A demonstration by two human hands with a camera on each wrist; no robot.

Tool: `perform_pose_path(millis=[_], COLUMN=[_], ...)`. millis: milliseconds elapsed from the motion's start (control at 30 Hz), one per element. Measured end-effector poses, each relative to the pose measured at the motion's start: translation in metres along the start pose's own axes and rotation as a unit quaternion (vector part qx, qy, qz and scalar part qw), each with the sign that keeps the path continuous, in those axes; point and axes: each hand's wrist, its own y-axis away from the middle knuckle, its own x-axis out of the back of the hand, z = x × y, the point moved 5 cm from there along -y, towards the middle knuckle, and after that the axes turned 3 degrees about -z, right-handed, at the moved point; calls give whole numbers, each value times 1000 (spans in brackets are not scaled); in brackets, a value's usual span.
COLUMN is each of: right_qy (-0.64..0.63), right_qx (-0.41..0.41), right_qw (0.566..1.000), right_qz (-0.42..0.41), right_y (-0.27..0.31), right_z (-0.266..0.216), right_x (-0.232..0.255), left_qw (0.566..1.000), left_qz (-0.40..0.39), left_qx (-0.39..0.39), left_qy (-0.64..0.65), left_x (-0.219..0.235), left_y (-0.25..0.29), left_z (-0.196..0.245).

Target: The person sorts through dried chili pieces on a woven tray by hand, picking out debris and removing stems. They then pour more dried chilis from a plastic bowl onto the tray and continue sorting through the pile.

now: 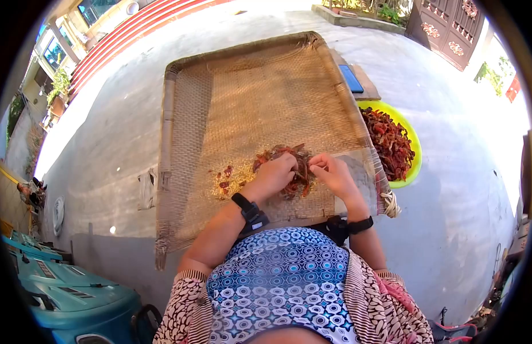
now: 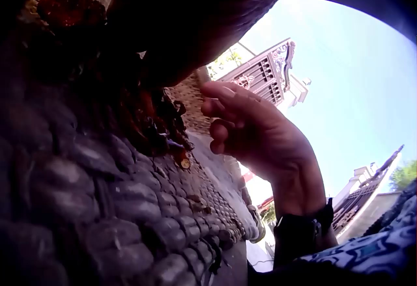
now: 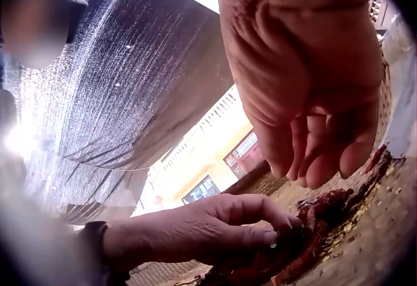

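Note:
A heap of dried red chili peppers (image 1: pixel 303 186) lies on the woven tray (image 1: pixel 248 92), near its edge by the person. Over the heap, the left hand (image 1: pixel 275 175) has its thumb and forefinger closed around a dark chili pepper (image 3: pixel 296 239); much of that pepper is hidden. Just right of the heap hovers the right hand (image 1: pixel 333 173), fingers loosely bent. In the left wrist view the right hand (image 2: pixel 264 129) shows nothing between its fingers. Pale yellow seeds (image 1: pixel 237 179) and small red pepper bits are scattered left of the heap.
To the tray's right stands a yellow-green basin (image 1: pixel 416 150) full of dried red peppers. A blue flat object (image 1: pixel 351 78) lies on a board beyond it. Teal plastic machinery (image 1: pixel 76 292) stands at the lower left, on the concrete floor (image 1: pixel 117 143).

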Motion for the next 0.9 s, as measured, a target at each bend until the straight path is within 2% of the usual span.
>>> perform_pose_path(millis=[67, 167, 267, 367, 533, 600, 667, 700, 767, 867, 900], right_qy=[27, 102, 165, 79, -15, -50, -95, -193, -378, -295, -225], right_qx=[64, 18, 65, 24, -42, -62, -73, -68, -56, -84, -87], right_qw=[998, 994, 983, 996, 998, 997, 992, 972, 888, 908, 948], right_qz=[4, -23, -48, -41, -41, -6, 48, 119, 257, 285, 208], right_y=[1, 4, -1, 8, 0, -2, -4, -5, -3, 1, -3], right_z=[-1, -16, -13, -35, -18, -11, -7, -7, -3, -7, -4], right_x=[-6, -9, -17, -18, -13, 3, 28, 43, 66, 67, 58], left_qw=[1000, 996, 990, 984, 981, 985, 993, 996, 996, 1000, 1000], left_qz=[23, 87, 122, 113, 109, 118, 82, 64, 52, 17, 3], left_qx=[-14, -28, -17, -16, -23, -5, -1, 0, -2, 1, 2], left_qy=[-7, 0, 71, 137, 156, 125, 86, 66, 72, 9, -24], left_x=[3, 17, 20, 20, 20, 21, 16, 15, 14, 10, 8], left_y=[3, 9, 14, 15, 15, 16, 17, 17, 17, 16, 15], left_z=[2, 11, 8, 1, 6, 3, -1, 0, 6, 15, 16])
